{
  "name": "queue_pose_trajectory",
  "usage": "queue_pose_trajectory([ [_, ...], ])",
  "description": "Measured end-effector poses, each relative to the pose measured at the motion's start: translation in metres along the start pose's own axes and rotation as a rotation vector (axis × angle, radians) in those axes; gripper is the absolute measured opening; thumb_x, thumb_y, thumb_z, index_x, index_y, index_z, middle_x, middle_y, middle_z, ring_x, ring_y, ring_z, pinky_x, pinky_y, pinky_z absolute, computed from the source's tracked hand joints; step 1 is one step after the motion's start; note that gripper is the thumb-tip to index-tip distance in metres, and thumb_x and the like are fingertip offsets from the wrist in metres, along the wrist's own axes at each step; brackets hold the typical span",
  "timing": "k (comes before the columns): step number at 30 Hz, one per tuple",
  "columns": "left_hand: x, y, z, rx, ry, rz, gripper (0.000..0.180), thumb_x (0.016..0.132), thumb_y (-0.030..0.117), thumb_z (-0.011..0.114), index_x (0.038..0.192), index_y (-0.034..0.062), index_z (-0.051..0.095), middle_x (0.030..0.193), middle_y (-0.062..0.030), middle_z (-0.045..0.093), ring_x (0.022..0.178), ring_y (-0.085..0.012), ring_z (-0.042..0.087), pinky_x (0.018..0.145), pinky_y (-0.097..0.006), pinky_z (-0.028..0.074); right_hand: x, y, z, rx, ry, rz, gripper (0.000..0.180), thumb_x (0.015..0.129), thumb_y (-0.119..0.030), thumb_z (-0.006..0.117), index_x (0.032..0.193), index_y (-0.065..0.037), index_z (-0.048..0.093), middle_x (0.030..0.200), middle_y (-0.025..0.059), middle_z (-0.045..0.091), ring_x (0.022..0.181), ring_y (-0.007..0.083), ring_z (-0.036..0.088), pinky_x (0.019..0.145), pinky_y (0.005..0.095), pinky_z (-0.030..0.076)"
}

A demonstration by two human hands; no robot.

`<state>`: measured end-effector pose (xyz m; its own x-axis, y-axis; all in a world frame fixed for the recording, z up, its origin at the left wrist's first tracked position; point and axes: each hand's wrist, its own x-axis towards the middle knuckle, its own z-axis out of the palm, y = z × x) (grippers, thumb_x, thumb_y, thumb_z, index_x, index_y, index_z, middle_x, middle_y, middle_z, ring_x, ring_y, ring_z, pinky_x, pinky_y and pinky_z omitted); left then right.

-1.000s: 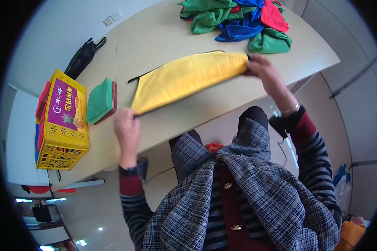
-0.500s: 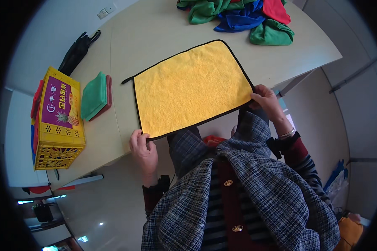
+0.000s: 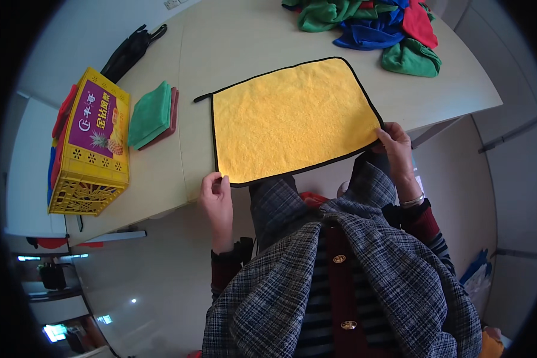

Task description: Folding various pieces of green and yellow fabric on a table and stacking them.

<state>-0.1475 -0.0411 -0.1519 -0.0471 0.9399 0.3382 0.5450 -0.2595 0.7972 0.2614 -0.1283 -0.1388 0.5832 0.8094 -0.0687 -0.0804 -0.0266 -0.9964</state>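
A yellow towel (image 3: 292, 119) with a black border and a small hanging loop at its far left corner lies spread nearly flat, its near edge reaching past the table's front edge. My left hand (image 3: 216, 200) pinches the near left corner between thumb and fingers. At the near right corner, my right hand (image 3: 397, 146) grips the towel with the thumb on top and the fingers underneath, partly hidden.
Left of the towel, folded green and dull red cloths (image 3: 151, 116) are stacked beside a yellow plastic crate (image 3: 95, 194) holding cloths. A black umbrella (image 3: 131, 51) lies behind the crate. Crumpled green, blue and red cloths (image 3: 370, 27) form a heap on the table's (image 3: 232, 36) far right.
My view has shifted, so the table and everything on it appear farther right. Both hands still hold the towel's near corners; the left hand's fingers are now closer together at its corner.
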Motion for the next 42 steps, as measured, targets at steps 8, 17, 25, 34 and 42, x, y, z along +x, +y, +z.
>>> queue_pose_trajectory([
  [8,0.003,-0.002,0.005,-0.242,-0.011,-0.177,0.009,0.094,0.004,0.063,0.103,0.0019,0.061,0.086,0.0002,0.060,0.071,-0.0051,0.054,0.059,-0.021,0.045,0.007,-0.014,0.014,-0.008,0.012,-0.041,0.019,0.097,-0.021,0.065,0.108,-0.005,0.065,0.092,0.0007,0.067,0.079,0.0104,0.064,0.069,0.0251,0.054],
  [17,-0.002,-0.011,0.007,-0.240,0.014,-0.173,0.010,0.092,0.000,0.063,0.101,0.0009,0.061,0.085,0.0001,0.059,0.075,-0.0071,0.052,0.069,-0.024,0.046,-0.001,-0.018,0.021,0.094,0.093,0.004,0.017,0.096,-0.021,0.065,0.104,-0.005,0.066,0.088,0.0002,0.066,0.073,0.0095,0.062,0.064,0.0241,0.052],
  [25,0.021,-0.008,0.002,-0.125,0.030,-0.036,0.011,0.091,-0.002,0.061,0.102,0.0001,0.061,0.084,-0.0002,0.059,0.070,-0.0060,0.052,0.062,-0.022,0.044,-0.013,-0.014,0.014,0.090,0.022,0.022,0.020,0.095,-0.022,0.067,0.107,-0.006,0.066,0.090,0.0000,0.068,0.074,0.0094,0.065,0.067,0.0239,0.053],
  [34,0.054,-0.031,0.005,0.015,0.031,-0.060,0.011,0.090,-0.002,0.062,0.101,-0.0010,0.062,0.083,-0.0005,0.061,0.074,-0.0063,0.055,0.066,-0.023,0.047,-0.040,0.000,0.010,0.013,-0.231,0.272,0.023,0.097,-0.022,0.066,0.109,-0.003,0.067,0.091,0.0023,0.071,0.070,0.0106,0.067,0.067,0.0242,0.055],
  [42,0.114,-0.033,0.004,0.105,-0.032,-0.068,0.020,0.088,0.006,0.067,0.107,0.0016,0.064,0.099,-0.0121,0.069,0.091,-0.0203,0.067,0.081,-0.034,0.053,-0.049,-0.004,0.029,-0.258,-0.731,0.411,0.028,0.098,-0.024,0.064,0.104,0.003,0.070,0.090,0.0087,0.075,0.075,0.0141,0.071,0.070,0.0251,0.058],
])
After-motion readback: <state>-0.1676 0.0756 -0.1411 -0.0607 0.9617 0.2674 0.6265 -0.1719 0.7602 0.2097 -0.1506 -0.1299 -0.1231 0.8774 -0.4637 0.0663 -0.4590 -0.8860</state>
